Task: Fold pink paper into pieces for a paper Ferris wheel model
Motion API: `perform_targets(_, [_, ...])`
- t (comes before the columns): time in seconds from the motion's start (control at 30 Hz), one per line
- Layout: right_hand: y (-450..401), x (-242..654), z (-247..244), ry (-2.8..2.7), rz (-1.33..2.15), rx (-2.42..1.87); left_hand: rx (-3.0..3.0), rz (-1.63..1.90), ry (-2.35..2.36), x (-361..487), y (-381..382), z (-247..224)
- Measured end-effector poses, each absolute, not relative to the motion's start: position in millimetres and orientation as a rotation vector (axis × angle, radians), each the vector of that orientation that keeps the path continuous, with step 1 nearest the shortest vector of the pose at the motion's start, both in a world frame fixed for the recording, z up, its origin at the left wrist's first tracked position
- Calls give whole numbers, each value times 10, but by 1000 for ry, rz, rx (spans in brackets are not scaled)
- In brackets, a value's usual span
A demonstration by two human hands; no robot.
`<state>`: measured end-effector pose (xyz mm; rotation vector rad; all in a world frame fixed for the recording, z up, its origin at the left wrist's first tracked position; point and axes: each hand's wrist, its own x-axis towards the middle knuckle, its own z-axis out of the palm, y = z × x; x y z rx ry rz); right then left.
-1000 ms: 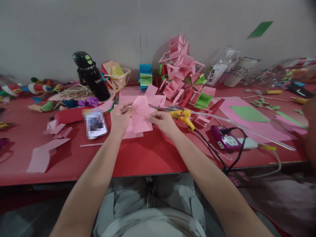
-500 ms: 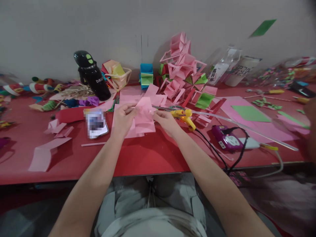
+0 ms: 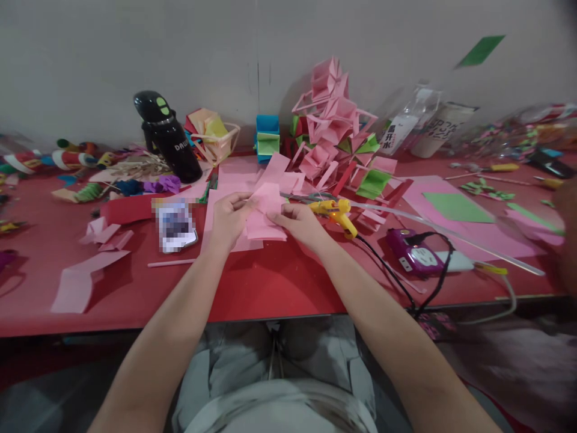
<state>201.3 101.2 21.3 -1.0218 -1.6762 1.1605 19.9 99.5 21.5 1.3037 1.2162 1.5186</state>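
Note:
A folded piece of pink paper [image 3: 265, 221] is held between both hands above the red table. My left hand [image 3: 231, 218] pinches its left side, thumb on top and fingers curled behind. On the right edge, my right hand [image 3: 298, 221] grips the same paper with thumb and fingertips. Larger pink sheets [image 3: 229, 174] lie beneath and behind the hands. Close to my right hand rests a yellow glue gun [image 3: 336, 211], a clear glue stick [image 3: 433, 224] reaching out beyond it. A phone [image 3: 175, 225] lies left of my left hand.
A black bottle [image 3: 174, 144] stands at the back left. Pink paper frames [image 3: 333, 114] are stacked by the wall. At right lie a purple power strip [image 3: 412, 252] with cords and a green sheet [image 3: 457, 206]. Another person's arm [image 3: 565, 228] shows at the right edge.
The paper has been lowered and folded flatter between my hands. My right thumb has moved slightly left and down on it; my left hand keeps its hold.

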Motion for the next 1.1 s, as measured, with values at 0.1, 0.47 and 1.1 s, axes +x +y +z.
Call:
perform_targets(0.1, [1013,2010,229,-1742,1096,-1026,1348,1561,1198,178,1005,224])
perform_targets(0.47, [1022,2026,196,-1864,743,-957,1474,1605,1205,91,1048,203])
perform_targets(1.1, [1032,2085,217,-1652,418,-735,1086,1033,902,61,909,353])
